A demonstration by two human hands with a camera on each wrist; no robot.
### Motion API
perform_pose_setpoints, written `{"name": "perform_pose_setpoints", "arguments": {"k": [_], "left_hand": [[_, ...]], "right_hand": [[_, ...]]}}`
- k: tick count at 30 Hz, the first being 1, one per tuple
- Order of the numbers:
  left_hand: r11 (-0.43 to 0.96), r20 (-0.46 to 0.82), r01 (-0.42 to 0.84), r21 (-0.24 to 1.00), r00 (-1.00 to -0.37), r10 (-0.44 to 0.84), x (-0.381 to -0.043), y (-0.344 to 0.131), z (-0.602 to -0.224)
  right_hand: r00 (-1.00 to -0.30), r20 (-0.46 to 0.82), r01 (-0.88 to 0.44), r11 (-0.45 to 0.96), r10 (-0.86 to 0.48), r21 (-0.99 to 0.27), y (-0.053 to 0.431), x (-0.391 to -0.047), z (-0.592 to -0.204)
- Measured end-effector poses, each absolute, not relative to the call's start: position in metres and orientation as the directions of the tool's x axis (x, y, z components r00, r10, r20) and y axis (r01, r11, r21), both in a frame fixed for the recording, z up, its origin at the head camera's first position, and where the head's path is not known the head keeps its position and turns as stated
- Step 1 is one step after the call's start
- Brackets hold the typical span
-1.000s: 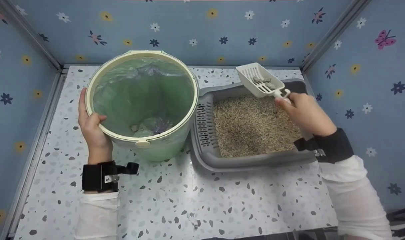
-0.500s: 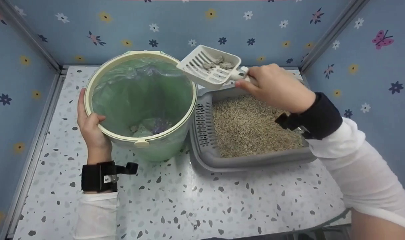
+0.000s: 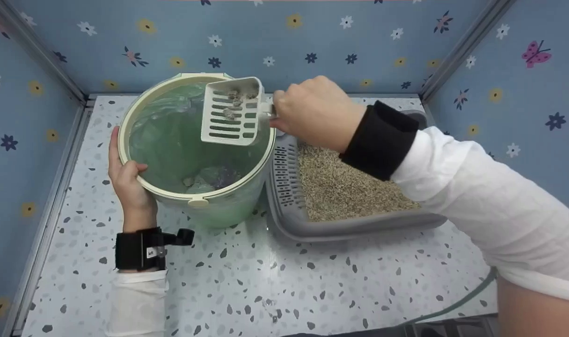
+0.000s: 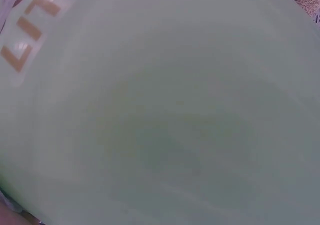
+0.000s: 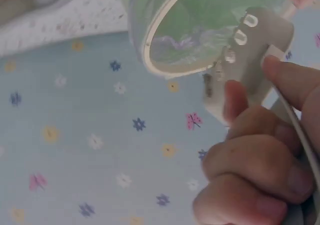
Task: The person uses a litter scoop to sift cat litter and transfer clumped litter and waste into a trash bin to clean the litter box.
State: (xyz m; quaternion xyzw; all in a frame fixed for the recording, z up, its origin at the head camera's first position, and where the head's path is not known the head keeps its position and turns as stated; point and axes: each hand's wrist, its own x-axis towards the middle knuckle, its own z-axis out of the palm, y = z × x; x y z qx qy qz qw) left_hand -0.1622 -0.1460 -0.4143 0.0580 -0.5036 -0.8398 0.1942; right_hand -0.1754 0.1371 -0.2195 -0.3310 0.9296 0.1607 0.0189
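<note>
My right hand (image 3: pixel 315 110) grips the handle of a white slotted litter scoop (image 3: pixel 209 112), fingers curled round it in the right wrist view. The scoop is tilted over the right side of a round green trash bin (image 3: pixel 198 201) with a cream rim and a clear liner. Several grey litter clumps (image 3: pixel 236 98) lie on its slots. My left hand (image 3: pixel 134 192) holds the bin at its left rim, thumb over the edge and fingers along the outside. Crumpled liner and a few clumps show at the bin's bottom. The bin's wall (image 4: pixel 175 110) fills the left wrist view.
A grey litter box (image 3: pixel 354 231) with tan litter (image 3: pixel 350 192) stands right beside the bin, partly covered by my right arm. Blue flowered panels (image 3: pixel 284 42) enclose the back and both sides. The speckled white table (image 3: pixel 266 285) extends in front of the bin and box.
My right hand has carried the scoop left from above the litter box to over the bin and tilted it. The clumps have shifted on the slots. My left hand stays on the rim.
</note>
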Motion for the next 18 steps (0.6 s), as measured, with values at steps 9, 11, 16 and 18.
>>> {"name": "perform_pose_setpoints", "arguments": {"k": [9, 11, 16, 18], "left_hand": [[-0.420, 0.099, 0.266, 0.868, -0.920, -0.378, -0.162, -0.147, -0.414], [-0.426, 0.097, 0.265, 0.865, -0.922, -0.376, -0.162, -0.147, -0.414], [-0.418, 0.095, 0.260, 0.870, -0.922, -0.376, -0.162, -0.147, -0.414], [-0.415, 0.095, 0.260, 0.872, -0.921, -0.378, -0.162, -0.147, -0.414]], "right_hand": [[-0.557, -0.012, -0.596, 0.389, -0.831, 0.703, 0.133, -0.168, -0.239], [-0.498, 0.012, -0.564, 0.334, -0.867, 0.755, 0.136, -0.168, -0.242], [-0.379, 0.087, -0.540, 0.297, -0.921, 0.788, 0.143, -0.169, -0.247], [-0.364, 0.113, -0.543, 0.310, -0.924, 0.780, 0.144, -0.169, -0.248]]}}
